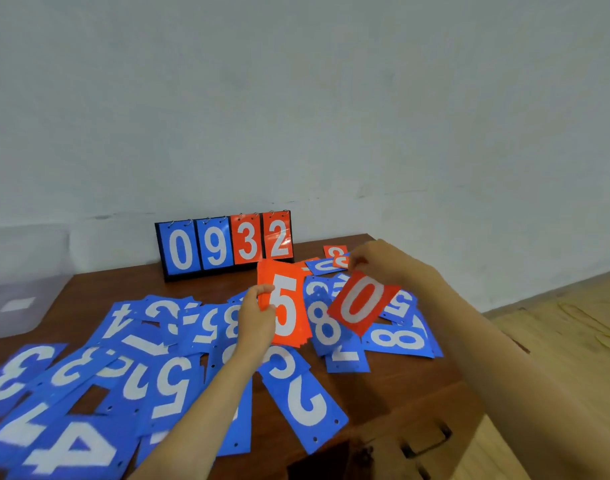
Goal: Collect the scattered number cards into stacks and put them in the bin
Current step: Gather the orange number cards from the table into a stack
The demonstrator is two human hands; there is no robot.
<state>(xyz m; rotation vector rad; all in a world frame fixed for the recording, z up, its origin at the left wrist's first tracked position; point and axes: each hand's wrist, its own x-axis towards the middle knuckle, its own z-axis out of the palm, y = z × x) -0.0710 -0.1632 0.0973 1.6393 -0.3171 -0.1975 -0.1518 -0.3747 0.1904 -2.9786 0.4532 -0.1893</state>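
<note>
My left hand [255, 315] grips a stack of orange cards [285, 306] by its left edge, upright above the table, a white 5 on top. My right hand [379, 259] pinches the top corner of a single orange 0 card [360, 303], which hangs tilted just right of the stack. Several blue number cards [165, 379] lie scattered over the brown table [393, 382], among them a large 2 [305, 398], an 8 [399, 339] and a 4 [59, 448]. An orange card [335, 254] lies at the far right behind my right hand.
A flip scoreboard [224, 244] reading 0 9 3 2 stands at the table's back edge against the grey wall. A translucent plastic bin [18, 289] sits at the far left. Wooden floor [556, 341] lies to the right of the table.
</note>
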